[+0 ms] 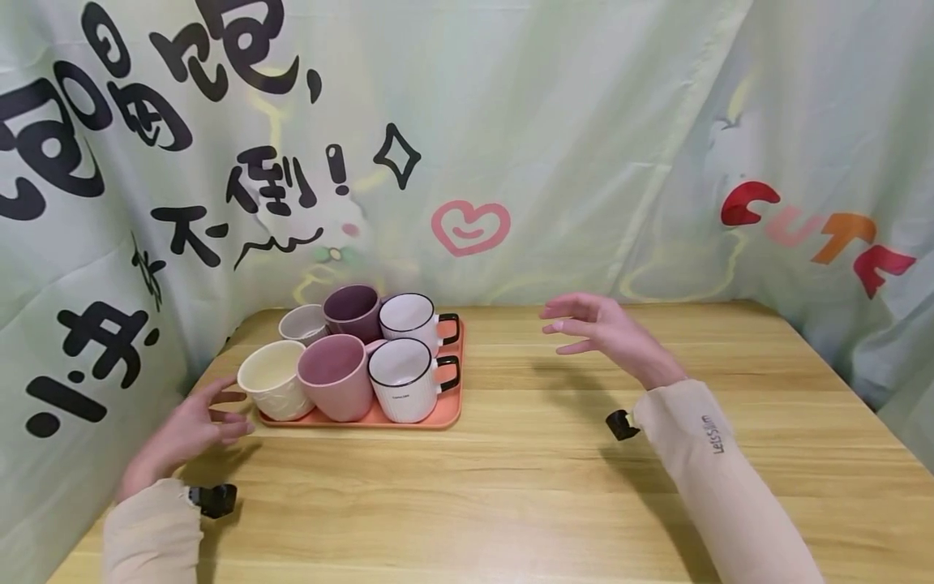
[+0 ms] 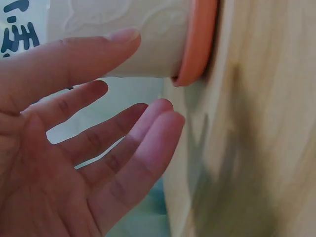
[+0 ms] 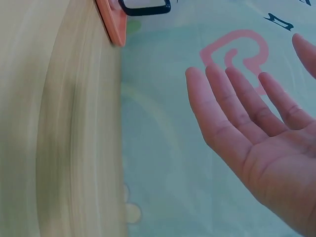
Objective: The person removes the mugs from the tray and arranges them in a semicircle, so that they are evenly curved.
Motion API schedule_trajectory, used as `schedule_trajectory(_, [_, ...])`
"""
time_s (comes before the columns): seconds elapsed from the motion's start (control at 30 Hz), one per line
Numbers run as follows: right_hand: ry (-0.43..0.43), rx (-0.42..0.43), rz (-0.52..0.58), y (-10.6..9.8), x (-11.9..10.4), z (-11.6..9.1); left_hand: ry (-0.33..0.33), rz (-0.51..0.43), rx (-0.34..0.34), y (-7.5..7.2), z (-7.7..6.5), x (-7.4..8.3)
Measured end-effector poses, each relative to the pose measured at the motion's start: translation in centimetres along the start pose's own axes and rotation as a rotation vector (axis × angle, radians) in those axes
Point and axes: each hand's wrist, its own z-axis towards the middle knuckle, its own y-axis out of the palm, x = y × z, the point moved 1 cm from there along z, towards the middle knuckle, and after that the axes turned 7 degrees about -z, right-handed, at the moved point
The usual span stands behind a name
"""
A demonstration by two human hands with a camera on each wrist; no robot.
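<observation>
An orange tray (image 1: 448, 410) is sitting on a wooden table (image 1: 503, 478), holding six upright cups in two rows. A cream cup (image 1: 280, 393), a pink mug (image 1: 341, 393) and a black-rimmed white mug (image 1: 404, 401) are standing in front; a pale cup, a purple mug and another white mug are standing behind. The left hand (image 1: 191, 431), fingers spread, is hovering just beside the cream cup; whether it is touching, I cannot tell. The right hand (image 1: 609, 334), fingers loosely extended, is hanging well apart, right of the tray.

We have room over the wood-grain surface (image 1: 503, 422) between our right hand (image 1: 609, 331) and the orange rectangular tray (image 1: 445, 418); an embossed cream cup (image 1: 279, 396) blocks our left hand (image 1: 191, 430) rightward.
</observation>
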Motion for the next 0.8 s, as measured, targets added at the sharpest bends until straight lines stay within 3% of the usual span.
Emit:
schedule_trajectory(0.27, [-0.020, -0.062, 0.092, 1.6, 0.3, 1.5, -0.025, -0.108, -0.072, 0.6, 0.6, -1.4])
schedule_trajectory(0.53, [0.003, -0.107, 0.157, 3.3, 0.5, 2.5, -0.097, -0.232, -0.117, 1.3, 0.9, -2.2])
schedule_trajectory(0.7, [0.012, -0.135, 0.206, 4.5, 0.6, 3.4, -0.123, -0.084, -0.087, 1.0, 1.1, -2.3])
schedule_trajectory(0.8, [0.011, -0.147, 0.224, 5.1, 0.7, 3.8, -0.088, 0.000, -0.076, 1.0, 1.4, -2.2])
